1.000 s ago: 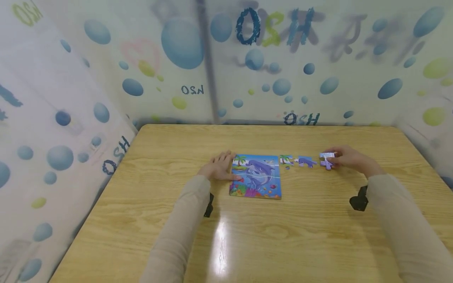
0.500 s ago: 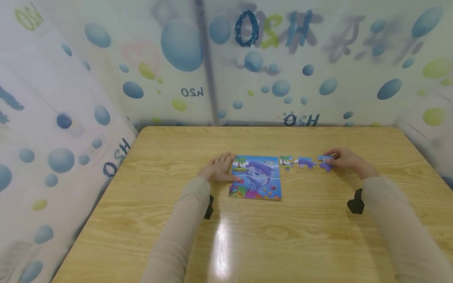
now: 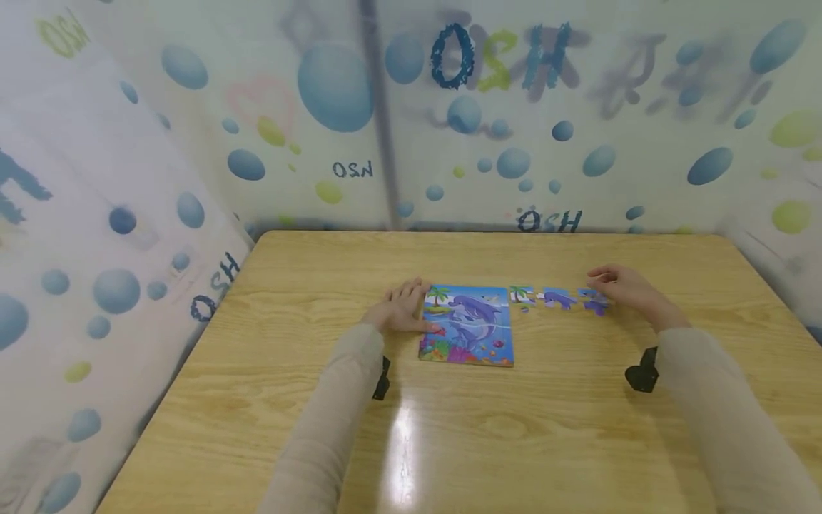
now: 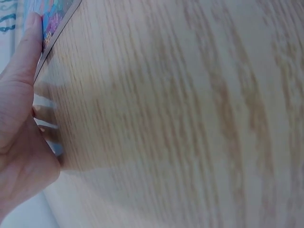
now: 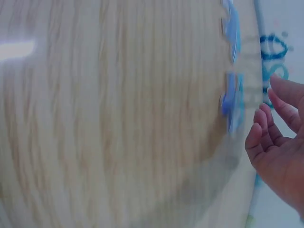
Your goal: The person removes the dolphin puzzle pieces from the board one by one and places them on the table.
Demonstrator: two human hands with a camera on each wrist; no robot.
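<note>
A dolphin jigsaw puzzle [image 3: 472, 328] lies flat on the wooden table. My left hand [image 3: 403, 308] rests at its left side, thumb straight on the puzzle's face and the other fingers stretched toward the far corner. The left wrist view shows that thumb [image 4: 28, 45] on the puzzle's edge. To the right of the puzzle, loose pieces lie in a row: a palm-tree piece [image 3: 521, 294], a dolphin piece [image 3: 559, 298] and a blue-purple piece [image 3: 594, 304]. Just above this last piece hovers my right hand [image 3: 624, 289], fingers loosely bent and holding nothing; the right wrist view shows a gap between them.
The wooden table [image 3: 501, 428] reaches back to a patterned curtain wall [image 3: 424, 143], and another stands along its left side. Black wrist mounts [image 3: 643, 370] hang beneath both sleeves.
The right hand turned the piece from its pale printed back to its picture side, laid it at the row's right end and let go. The left hand stayed on the puzzle.
</note>
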